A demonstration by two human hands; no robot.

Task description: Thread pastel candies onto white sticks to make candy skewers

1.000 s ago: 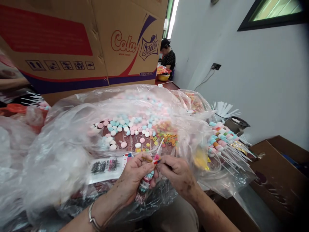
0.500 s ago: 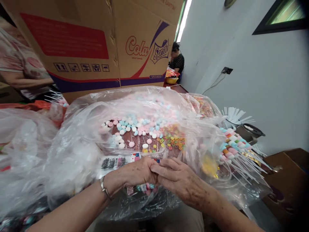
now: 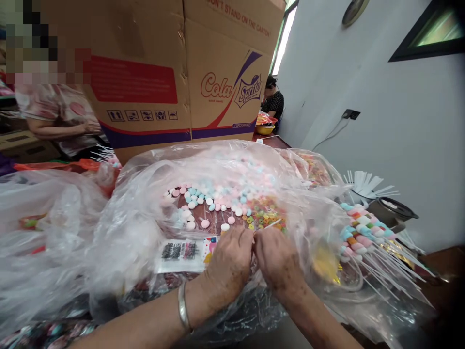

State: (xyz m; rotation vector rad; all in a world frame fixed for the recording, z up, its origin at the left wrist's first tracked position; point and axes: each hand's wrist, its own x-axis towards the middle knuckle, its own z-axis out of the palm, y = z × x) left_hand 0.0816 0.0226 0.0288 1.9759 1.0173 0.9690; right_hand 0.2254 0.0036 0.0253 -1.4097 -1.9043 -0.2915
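Note:
My left hand [image 3: 232,259], with a silver bangle at the wrist, is closed, its fingers curled against my right hand. My right hand [image 3: 278,259] is closed too. A thin white stick [image 3: 272,224] sticks out beyond its knuckles; whatever else lies between the fingers is hidden. To the left of my hands lies a printed clear packet [image 3: 183,254] with black lettering. Pink, white and blue round candies [image 3: 205,223] and small ring-shaped candies [image 3: 259,220] are spread beyond them, partly under clear plastic sheeting [image 3: 145,179].
Candy skewers on white sticks [image 3: 359,232] lie at the right, near a metal pot [image 3: 392,211] and a bunch of white sticks [image 3: 365,184]. A large carton [image 3: 221,121] stands behind. Crumpled plastic bags [image 3: 54,218] fill the left. Two people sit farther back.
My hands have gone from right over left to side by side, fingers curled in. A white stick now shows past them, and more of the printed packet is visible. The view has shifted left.

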